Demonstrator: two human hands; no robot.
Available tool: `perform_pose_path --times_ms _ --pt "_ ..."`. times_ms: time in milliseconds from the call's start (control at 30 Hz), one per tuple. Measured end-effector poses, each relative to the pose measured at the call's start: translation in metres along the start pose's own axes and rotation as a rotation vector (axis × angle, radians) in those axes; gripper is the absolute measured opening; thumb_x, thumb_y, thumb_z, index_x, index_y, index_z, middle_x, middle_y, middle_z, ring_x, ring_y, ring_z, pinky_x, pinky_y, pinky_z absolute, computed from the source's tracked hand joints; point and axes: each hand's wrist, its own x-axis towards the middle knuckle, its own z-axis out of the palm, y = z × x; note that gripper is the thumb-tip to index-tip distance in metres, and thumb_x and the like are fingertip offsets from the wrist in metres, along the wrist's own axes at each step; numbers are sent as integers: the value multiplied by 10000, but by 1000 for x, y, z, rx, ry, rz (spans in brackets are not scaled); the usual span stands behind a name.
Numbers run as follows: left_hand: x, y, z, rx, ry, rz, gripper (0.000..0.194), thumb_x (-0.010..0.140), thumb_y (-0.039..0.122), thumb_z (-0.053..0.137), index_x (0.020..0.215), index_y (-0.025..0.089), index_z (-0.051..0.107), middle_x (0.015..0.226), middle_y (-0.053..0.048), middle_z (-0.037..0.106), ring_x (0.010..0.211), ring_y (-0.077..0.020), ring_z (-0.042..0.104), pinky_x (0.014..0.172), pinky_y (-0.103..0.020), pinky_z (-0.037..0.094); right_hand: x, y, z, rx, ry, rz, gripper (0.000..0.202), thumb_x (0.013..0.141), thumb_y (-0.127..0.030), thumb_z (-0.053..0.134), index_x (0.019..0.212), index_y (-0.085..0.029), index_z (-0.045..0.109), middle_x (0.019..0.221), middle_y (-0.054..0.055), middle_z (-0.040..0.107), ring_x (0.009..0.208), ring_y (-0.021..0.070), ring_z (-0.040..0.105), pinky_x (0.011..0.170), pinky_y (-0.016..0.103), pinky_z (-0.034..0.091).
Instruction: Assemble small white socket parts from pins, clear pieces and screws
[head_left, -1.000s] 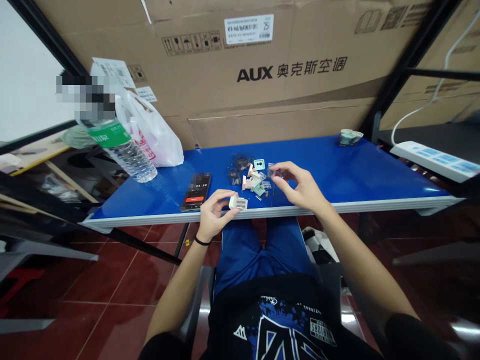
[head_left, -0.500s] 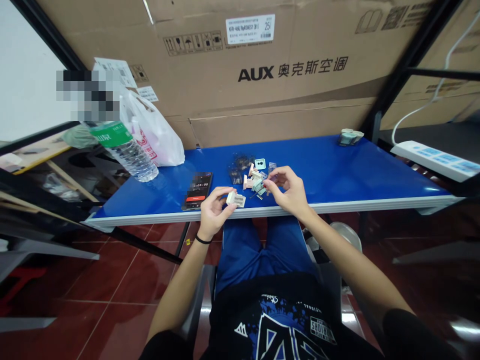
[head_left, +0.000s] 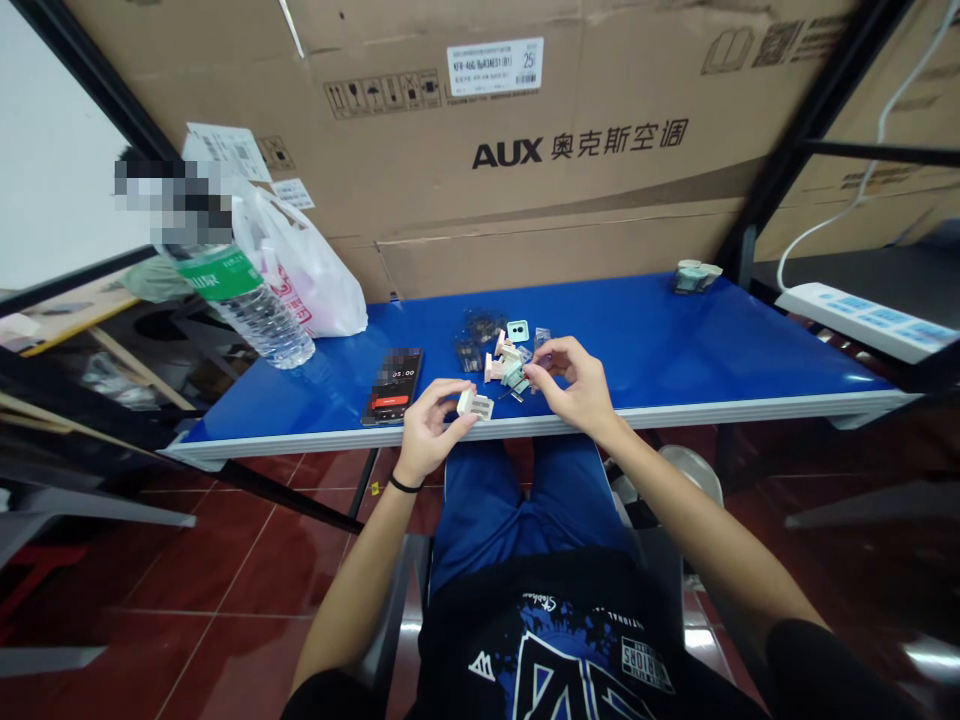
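Note:
Between its thumb and fingers, my left hand (head_left: 433,428) grips a small cream plastic part (head_left: 475,405) with slots, above the table's front edge. My right hand (head_left: 571,382) is pinched closed beside a pile of small pink and mint plastic parts (head_left: 513,368); what sits between its fingertips is too small to make out. Behind the pile lie a mint oval piece (head_left: 517,330) with two dark holes and a heap of dark translucent pieces (head_left: 478,335). A clear piece (head_left: 541,338) rests just behind my right fingers.
A phone (head_left: 394,385) showing a timer lies left of my left hand. A water bottle (head_left: 259,315) and a white plastic bag (head_left: 322,270) stand at the left. More small parts (head_left: 695,276) sit at the back right, near a power strip (head_left: 862,318). A large carton (head_left: 562,220) rises behind the table.
The cream part in my left hand has tilted slightly. My right hand stays at the pile with its fingers pinched. The view has shifted a little.

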Motion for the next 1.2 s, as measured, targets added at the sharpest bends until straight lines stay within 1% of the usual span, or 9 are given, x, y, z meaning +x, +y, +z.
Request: perform_pose_path --times_ms 500,600,700,800,967,1100,1200 --pt "0 1 1 13 -16 -4 348 865 268 836 1194 188 754 1181 -117 695 1088 -240 740 907 -345 658 0 0 0 -8 9 -17 177 940 -332 738 1042 -241 626 905 15 709 727 163 710 658 327 620" --pt "0 2 1 17 -17 -10 349 867 271 835 1197 190 753 1178 -116 695 1081 -240 741 906 -350 660 1 -1 -2 10 34 -32 176 937 -321 744 1046 -250 626 901 10 705 740 164 713 650 328 617" --pt "0 2 1 52 -12 -18 353 862 296 840 1185 181 755 1176 -123 699 1074 -249 740 901 -364 664 1 -6 -5 32 78 -30 190 936 -338 749 1052 -260 621 906 12 706 750 169 720 638 332 621" --pt "-1 3 3 89 -25 -30 357 858 295 844 1183 180 754 1180 -124 694 1079 -245 734 907 -359 665 1 -15 -6 85 116 -4 221 935 -373 751 1057 -268 601 894 8 699 698 165 719 584 325 621" --pt "0 5 4 91 -69 -84 361 856 260 845 1196 190 747 1203 -114 677 1084 -220 733 918 -321 664 0 -29 0 178 168 38 264 935 -411 747 1062 -281 555 904 2 687 623 151 714 527 313 622" --pt "0 6 4 97 -87 -82 363 846 246 854 1189 188 748 1211 -117 684 1101 -222 731 921 -312 664 -1 -30 5 210 169 43 274 939 -426 742 1049 -283 536 903 -8 672 601 128 702 518 288 615" --pt "0 7 5 107 -87 -83 369 843 254 856 1190 189 750 1212 -119 688 1101 -227 732 917 -318 669 -1 -28 6 183 151 59 275 954 -443 724 1053 -282 523 918 -5 666 608 121 703 522 278 621"
